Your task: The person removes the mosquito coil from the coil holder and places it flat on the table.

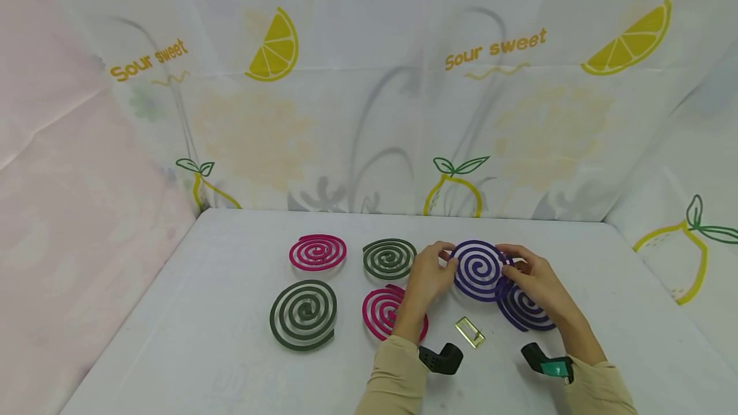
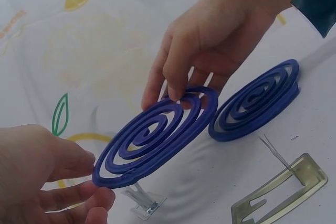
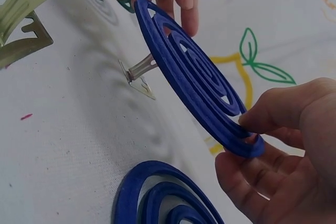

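Observation:
A blue mosquito coil [image 1: 477,270] is tilted between my two hands. My right hand [image 1: 533,277] pinches its right rim, with the thumb on the upper face and fingers beneath, as the right wrist view shows. At the opposite rim, my left hand [image 1: 429,277] holds the edge with fingertips [image 2: 86,158] above and below it. Under the coil, a small metal stand [image 3: 139,74] rests on the table with its prong rising toward the coil's underside. A second blue coil [image 1: 527,309] lies flat below my right hand, partly covered by it.
Pink [image 1: 318,253] and green [image 1: 389,259] coils sit at the back of the white table. Another green coil [image 1: 303,315] is front left; a pink coil [image 1: 383,312] is partly behind my left forearm. A loose brass-coloured stand [image 1: 469,332] lies between my forearms. Lemon-print cloth [image 1: 369,114] encloses the table.

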A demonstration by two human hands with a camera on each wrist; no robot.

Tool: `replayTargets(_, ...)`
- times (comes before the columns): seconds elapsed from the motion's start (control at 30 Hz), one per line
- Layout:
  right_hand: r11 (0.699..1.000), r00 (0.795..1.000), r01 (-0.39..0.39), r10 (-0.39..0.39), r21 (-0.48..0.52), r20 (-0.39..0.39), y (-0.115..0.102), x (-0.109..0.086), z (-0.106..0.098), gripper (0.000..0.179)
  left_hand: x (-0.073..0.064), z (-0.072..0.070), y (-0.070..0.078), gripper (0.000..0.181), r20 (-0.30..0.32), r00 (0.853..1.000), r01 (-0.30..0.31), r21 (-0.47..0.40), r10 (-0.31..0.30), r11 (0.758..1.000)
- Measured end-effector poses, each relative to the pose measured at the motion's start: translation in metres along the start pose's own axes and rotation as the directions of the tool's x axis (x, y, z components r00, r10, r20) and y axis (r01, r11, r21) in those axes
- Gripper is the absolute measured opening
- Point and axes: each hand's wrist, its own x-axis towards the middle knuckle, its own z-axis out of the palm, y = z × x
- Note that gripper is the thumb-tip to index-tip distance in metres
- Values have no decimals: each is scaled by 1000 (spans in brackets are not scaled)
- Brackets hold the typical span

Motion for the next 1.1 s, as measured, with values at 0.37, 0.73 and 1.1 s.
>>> replayTargets(0.37, 998, 1000, -20, 20, -52, -1, 3, -3, -4, 41, 0, 2, 1, 27, 75, 997, 28, 31, -30, 999)
replayTargets(0.73, 997, 999, -40, 40, -64, -1, 3, -5, -10, 39, 0, 8, 1, 29, 101, 994, 30, -10, -28, 1000)
replayTargets(1.1, 995, 998, -68, 67, -67, -12, 3, -8, -16, 39, -2, 17, 4, 33, 104, 994, -30, 16, 28, 999)
